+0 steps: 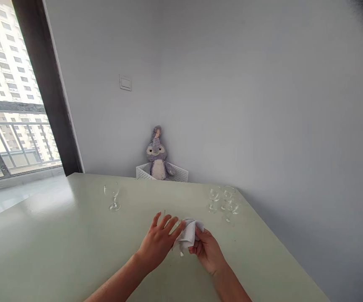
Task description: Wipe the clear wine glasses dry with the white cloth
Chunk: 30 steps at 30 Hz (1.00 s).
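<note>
My left hand (pixel 158 243) is held over the table with its back up and its fingers fanned out, the thumb hidden underneath. Faint clear edges of a stemmed glass (pixel 165 212) show just beyond and under these fingers, mostly covered by the hand. A crumpled white cloth (pixel 187 234) meets my left index finger. My right hand (pixel 208 251) pinches this cloth between thumb and curled fingers, close beside the left hand. How the cloth lies against the glass is hard to make out.
One stemmed glass (pixel 114 197) stands upright at the left on the pale green table (pixel 58 243). Several more stemmed glasses (pixel 227 197) are grouped near the right edge. Behind the table, a purple plush toy (pixel 158 161) sits in a white perforated basket (pixel 179 174) by the wall.
</note>
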### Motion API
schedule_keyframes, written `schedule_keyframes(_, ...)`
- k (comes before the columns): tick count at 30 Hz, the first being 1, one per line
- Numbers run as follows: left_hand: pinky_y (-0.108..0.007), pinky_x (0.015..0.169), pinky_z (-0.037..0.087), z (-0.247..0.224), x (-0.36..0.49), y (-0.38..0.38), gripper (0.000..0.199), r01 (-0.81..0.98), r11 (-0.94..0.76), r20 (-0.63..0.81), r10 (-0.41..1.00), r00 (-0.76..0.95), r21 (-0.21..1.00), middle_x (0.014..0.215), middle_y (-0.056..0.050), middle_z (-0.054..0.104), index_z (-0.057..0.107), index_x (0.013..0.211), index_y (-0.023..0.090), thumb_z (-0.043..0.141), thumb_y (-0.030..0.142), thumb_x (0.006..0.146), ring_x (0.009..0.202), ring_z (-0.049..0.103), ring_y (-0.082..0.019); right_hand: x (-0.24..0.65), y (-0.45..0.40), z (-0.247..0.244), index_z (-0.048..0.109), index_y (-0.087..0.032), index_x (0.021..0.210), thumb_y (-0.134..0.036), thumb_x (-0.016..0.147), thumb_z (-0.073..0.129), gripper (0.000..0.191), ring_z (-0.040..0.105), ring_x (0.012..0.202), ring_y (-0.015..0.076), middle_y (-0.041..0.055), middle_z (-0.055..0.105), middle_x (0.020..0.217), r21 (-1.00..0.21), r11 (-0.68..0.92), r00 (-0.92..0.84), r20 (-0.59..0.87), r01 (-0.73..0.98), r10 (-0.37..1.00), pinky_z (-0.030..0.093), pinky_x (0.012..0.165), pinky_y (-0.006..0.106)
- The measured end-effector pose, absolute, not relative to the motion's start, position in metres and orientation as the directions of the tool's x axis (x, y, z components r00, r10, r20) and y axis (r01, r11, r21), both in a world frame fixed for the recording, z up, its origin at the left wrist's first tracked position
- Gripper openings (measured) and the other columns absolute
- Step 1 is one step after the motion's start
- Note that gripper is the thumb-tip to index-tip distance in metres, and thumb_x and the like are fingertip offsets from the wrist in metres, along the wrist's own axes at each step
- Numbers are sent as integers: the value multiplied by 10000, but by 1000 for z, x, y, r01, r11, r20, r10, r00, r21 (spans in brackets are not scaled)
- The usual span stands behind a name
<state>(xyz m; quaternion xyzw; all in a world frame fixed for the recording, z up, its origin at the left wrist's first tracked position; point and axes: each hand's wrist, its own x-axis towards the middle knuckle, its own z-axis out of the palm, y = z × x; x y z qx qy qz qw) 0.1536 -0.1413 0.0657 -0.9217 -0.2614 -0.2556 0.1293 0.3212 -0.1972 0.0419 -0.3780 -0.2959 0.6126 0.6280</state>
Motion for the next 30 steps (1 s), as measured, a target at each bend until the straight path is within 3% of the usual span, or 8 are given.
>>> schedule_keyframes(8, -460, 964, 243, 56, 147, -133, 410, 549, -817, 643, 326, 692, -177, 909, -18, 601, 465, 1170, 280, 496, 124, 792, 808, 535, -142, 313, -200, 35, 603, -127, 780, -434, 733, 618, 312, 543, 421, 109, 25, 618, 559, -817, -86, -46, -73, -570, 996, 416, 417, 212)
schedule_keyframes(15, -368, 885, 338, 47, 142, -119, 246, 407, -913, 661, 285, 694, -35, 710, 8, 617, 525, 1065, 226, 509, 288, 828, 652, 548, -111, 310, -198, 41, 593, -94, 697, -474, 674, 646, 385, 561, 382, 149, 34, 595, 479, -941, -57, -2, -59, -335, 998, 434, 379, 235)
schedule_keyframes(18, -357, 821, 374, 43, 142, -116, 308, 360, -922, 633, 365, 682, 144, 665, -7, 620, 551, 1071, 204, 525, 363, 808, 636, 545, -126, 309, -203, 54, 605, -98, 699, -400, 633, 693, 321, 582, 411, 162, 16, 591, 478, -984, -40, -12, -39, -173, 999, 455, 405, 240)
schedule_keyframes(20, -318, 742, 407, 43, 141, -114, 361, 329, -869, 541, 489, 684, 370, 684, -24, 630, 581, 1059, 198, 539, 424, 782, 663, 550, -137, 312, -209, 62, 622, -106, 709, -342, 624, 699, 262, 600, 462, 164, 8, 603, 513, -995, -27, -61, -21, -95, 998, 480, 455, 251)
schedule_keyframes(23, -243, 582, 422, 46, 140, -111, 443, 245, -612, 211, 575, 790, 752, 716, -36, 635, 585, 1088, 175, 471, 489, 797, 632, 547, -126, 318, -218, 71, 645, -118, 716, -301, 598, 705, 226, 619, 553, 174, 12, 628, 610, -998, -29, -191, -18, -55, 981, 510, 534, 282)
schedule_keyframes(25, -223, 528, 415, 50, 139, -110, 477, 213, -449, 45, 497, 866, 868, 712, -38, 633, 556, 1132, 147, 408, 484, 829, 585, 539, -113, 322, -219, 73, 653, -120, 720, -310, 591, 706, 236, 624, 590, 186, 21, 636, 656, -997, -45, -253, -28, -61, 967, 517, 564, 306)
schedule_keyframes(28, -264, 613, 445, 56, 141, -117, 401, 296, -554, 103, 578, 809, 778, 765, -49, 646, 550, 1132, 165, 408, 409, 847, 687, 569, -149, 326, -214, 68, 640, -112, 665, -350, 602, 704, 254, 615, 551, 180, 22, 622, 588, -996, -43, -188, -27, -79, 982, 504, 549, 301)
schedule_keyframes(30, -354, 778, 428, 59, 147, -127, 319, 412, -749, 316, 616, 721, 520, 879, -56, 647, 546, 1127, 206, 432, 301, 845, 855, 562, -193, 327, -207, 61, 625, -106, 652, -385, 602, 711, 296, 596, 487, 167, 23, 604, 528, -993, -51, -73, -43, -107, 996, 484, 507, 286)
